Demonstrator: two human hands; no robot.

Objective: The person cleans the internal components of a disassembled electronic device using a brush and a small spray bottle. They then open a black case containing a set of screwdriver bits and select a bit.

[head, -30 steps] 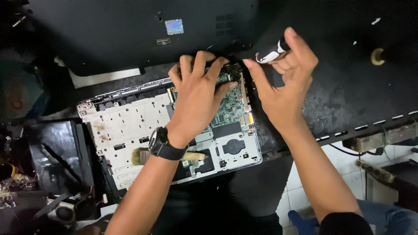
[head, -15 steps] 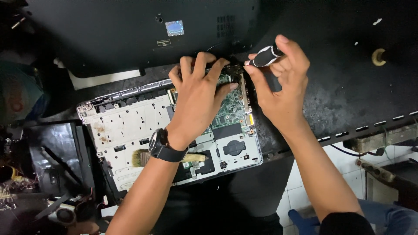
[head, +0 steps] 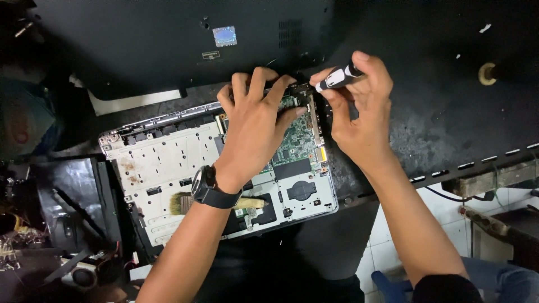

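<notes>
A left hand [head: 255, 126] lies flat, fingers spread, on the green circuit board [head: 296, 140] of an opened laptop chassis [head: 163, 163]. The right hand [head: 359, 112] pinches a black-and-white screwdriver [head: 337, 77] at the board's top corner, where a slip could gouge the board.

Dark, scuffed worktop [head: 449, 129] with white flecks and a worn grey patch, edged at lower right by a strip of pale dashes, above white floor tiles [head: 387, 247] with dark cables, under dim even light, with black clutter [head: 50, 224] piled at far left.
</notes>
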